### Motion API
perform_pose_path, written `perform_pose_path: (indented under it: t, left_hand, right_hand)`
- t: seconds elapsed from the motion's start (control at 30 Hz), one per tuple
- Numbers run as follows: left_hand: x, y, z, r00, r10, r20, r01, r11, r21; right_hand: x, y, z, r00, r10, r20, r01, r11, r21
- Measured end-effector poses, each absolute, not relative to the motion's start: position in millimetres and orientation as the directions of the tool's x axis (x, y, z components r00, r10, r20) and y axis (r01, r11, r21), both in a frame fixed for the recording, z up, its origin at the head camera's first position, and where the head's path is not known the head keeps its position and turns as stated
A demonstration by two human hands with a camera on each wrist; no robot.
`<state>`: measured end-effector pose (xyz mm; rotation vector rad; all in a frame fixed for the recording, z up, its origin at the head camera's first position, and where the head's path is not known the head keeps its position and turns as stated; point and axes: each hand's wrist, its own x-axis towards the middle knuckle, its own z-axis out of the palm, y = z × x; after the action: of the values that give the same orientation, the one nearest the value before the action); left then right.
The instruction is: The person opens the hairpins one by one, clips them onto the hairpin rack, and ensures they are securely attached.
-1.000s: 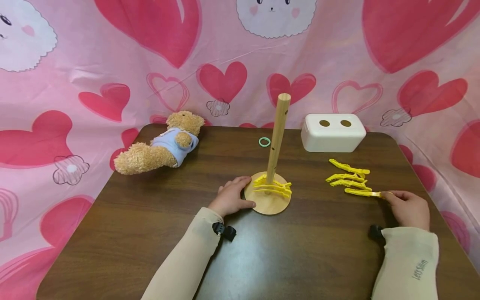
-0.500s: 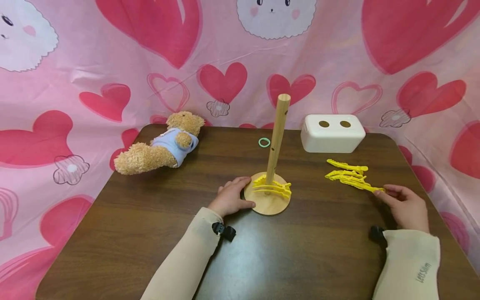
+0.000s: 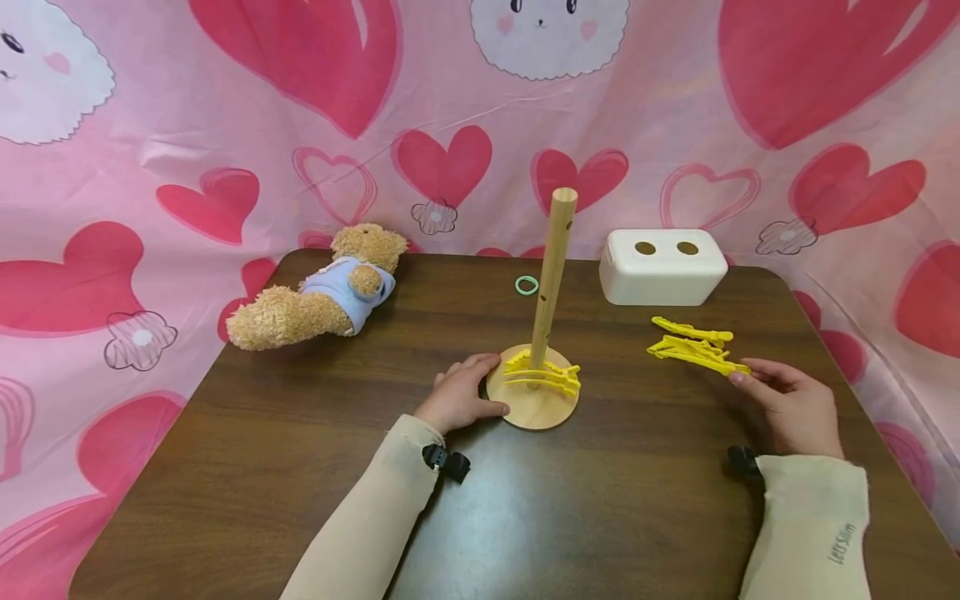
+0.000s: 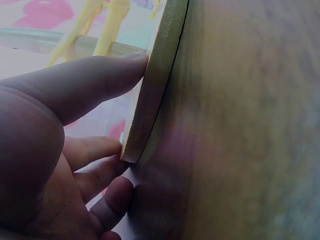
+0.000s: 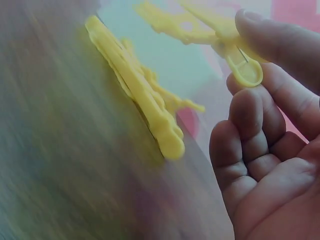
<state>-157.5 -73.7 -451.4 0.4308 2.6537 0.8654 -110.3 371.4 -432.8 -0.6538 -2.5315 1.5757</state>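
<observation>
My left hand (image 3: 459, 396) holds the rim of a round wooden base (image 3: 537, 414) of an upright post (image 3: 551, 275); in the left wrist view the thumb lies on its upper edge and the fingers touch its side. Yellow hair clips (image 3: 542, 379) sit around the foot of that post. At the right, my right hand (image 3: 797, 408) pinches the end of one yellow alligator hair clip (image 5: 245, 72) between thumb and fingers, its jaws spread in the right wrist view. Other yellow hair clips (image 5: 142, 92) lie on the table beside it.
A white box (image 3: 663, 271) with two round holes on top stands at the back right. Behind the post lies a small green ring (image 3: 527, 286). A teddy bear (image 3: 322, 292) in a blue top lies at the back left. Pink heart-print cloth (image 3: 442, 75) hangs behind the table.
My right hand has moved a little left and away from me, bringing its clip among the others and then lifting its end. My left hand has stayed at the base.
</observation>
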Motion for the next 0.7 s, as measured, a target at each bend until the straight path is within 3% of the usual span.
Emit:
perform_pose_path:
  t: [0.17, 0.7]
  left_hand:
    - [-157.1, -74.1, -450.9, -0.906, 0.376, -0.195, 0.188, 0.769, 0.611]
    - [-156.4, -73.4, -450.1, -0.907, 0.378, -0.186, 0.193, 0.766, 0.613]
  right_hand:
    - [-113.4, 359.8, -427.7, -0.929, 0.34, -0.148, 0.279, 0.378, -0.883]
    - [-119.6, 309.0, -412.2, -0.984, 0.175, 0.019, 0.071, 0.494, -0.866]
